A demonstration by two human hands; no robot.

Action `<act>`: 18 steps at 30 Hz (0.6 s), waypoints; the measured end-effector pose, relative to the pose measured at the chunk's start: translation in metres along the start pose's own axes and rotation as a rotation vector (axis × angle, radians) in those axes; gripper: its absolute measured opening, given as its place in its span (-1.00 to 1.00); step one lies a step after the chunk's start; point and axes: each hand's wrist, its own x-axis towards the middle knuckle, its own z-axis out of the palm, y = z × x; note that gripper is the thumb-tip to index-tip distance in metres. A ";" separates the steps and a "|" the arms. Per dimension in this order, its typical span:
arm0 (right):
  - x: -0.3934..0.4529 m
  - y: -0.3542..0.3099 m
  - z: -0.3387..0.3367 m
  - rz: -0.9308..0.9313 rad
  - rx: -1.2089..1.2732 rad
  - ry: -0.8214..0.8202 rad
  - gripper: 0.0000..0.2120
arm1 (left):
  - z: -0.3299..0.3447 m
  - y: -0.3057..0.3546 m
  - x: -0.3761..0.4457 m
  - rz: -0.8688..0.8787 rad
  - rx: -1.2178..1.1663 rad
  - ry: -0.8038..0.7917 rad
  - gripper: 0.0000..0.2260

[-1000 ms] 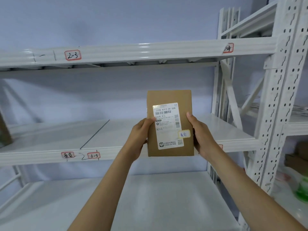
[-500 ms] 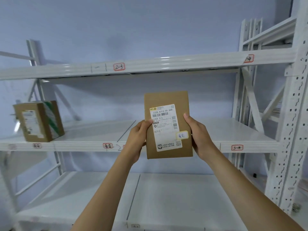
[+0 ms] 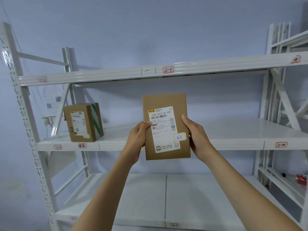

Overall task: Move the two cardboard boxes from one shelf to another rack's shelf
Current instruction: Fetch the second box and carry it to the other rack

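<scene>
I hold a flat brown cardboard box (image 3: pixel 164 102) upright in front of me, its white shipping label and a small yellow sticker facing me. My left hand (image 3: pixel 137 139) grips its left edge and my right hand (image 3: pixel 197 137) grips its right edge. The box hangs in the air before the middle shelf (image 3: pixel 233 140) of a white metal rack. A second, thicker cardboard box (image 3: pixel 83 122) with green-striped tape and "2-4" written on it stands on the left part of that same shelf, well to the left of my hands.
The rack has an upper shelf (image 3: pixel 116 74) and a lower shelf (image 3: pixel 183 197), with red-framed labels on the beams. A perforated upright (image 3: pixel 25 114) stands at the left. Another rack (image 3: pixel 286 180) adjoins on the right, with a small red item (image 3: pixel 301 180) on it.
The view has swung left, so the rack slid right and the second box on the middle shelf came fully into sight. The held box stays between both hands at the same height.
</scene>
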 end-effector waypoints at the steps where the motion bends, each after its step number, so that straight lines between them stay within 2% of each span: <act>1: 0.001 0.004 0.011 0.002 -0.001 0.003 -0.65 | -0.012 -0.001 0.002 0.002 0.000 -0.004 -0.68; 10: 0.036 0.025 0.069 0.059 -0.078 -0.019 -0.60 | -0.079 -0.014 0.044 -0.026 -0.021 -0.048 -0.67; 14: 0.068 0.028 0.076 0.055 -0.063 -0.033 -0.71 | -0.093 -0.016 0.074 -0.009 -0.026 -0.070 -0.68; 18: 0.101 0.036 0.072 0.041 -0.105 -0.044 -0.71 | -0.097 -0.021 0.108 0.016 -0.012 -0.115 -0.70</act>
